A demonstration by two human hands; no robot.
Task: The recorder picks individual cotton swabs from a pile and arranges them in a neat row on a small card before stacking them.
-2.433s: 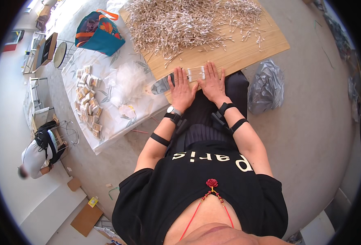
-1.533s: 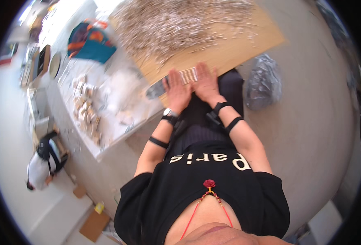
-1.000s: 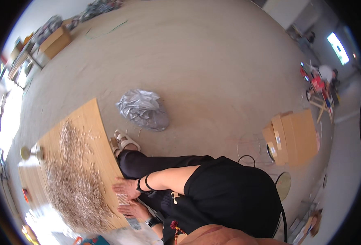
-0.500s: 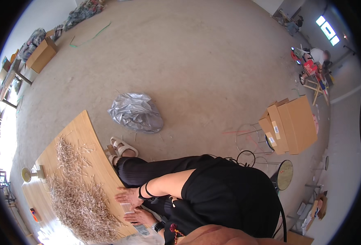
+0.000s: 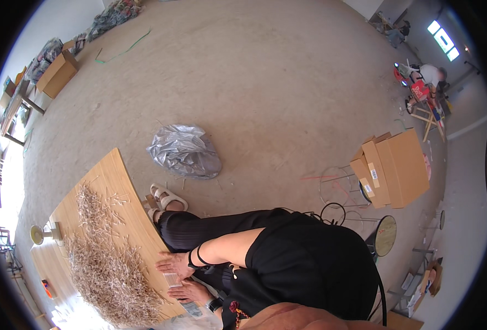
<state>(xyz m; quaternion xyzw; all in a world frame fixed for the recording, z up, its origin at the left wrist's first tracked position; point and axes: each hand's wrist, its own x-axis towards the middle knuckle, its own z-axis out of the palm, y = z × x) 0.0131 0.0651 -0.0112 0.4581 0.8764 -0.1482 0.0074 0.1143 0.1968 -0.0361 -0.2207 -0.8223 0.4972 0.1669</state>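
Observation:
At the right edge of a wooden table (image 5: pixel 111 170), a neat row of thin white sticks (image 5: pixel 173 279) lies between my hands. My right hand (image 5: pixel 173 264), with dark bands at its wrist, lies along one end of the row, fingers stretched out. Flat at the other end is my left hand (image 5: pixel 189 292), a watch on its wrist and its fingers also stretched. Both hands seem to touch the row; how firmly they press is not visible. Beside them a large heap of loose, thin white and light brown sticks (image 5: pixel 111 275) covers much of the tabletop.
A small round-headed fan (image 5: pixel 37 235) and an orange-and-black object (image 5: pixel 46 289) are by the table's far edge. A silver plastic bag (image 5: pixel 183 151) rests on the floor. Cardboard boxes (image 5: pixel 397 170) and a round stool (image 5: pixel 385 235) stand behind me. Another person (image 5: pixel 428 77) works at the upper right.

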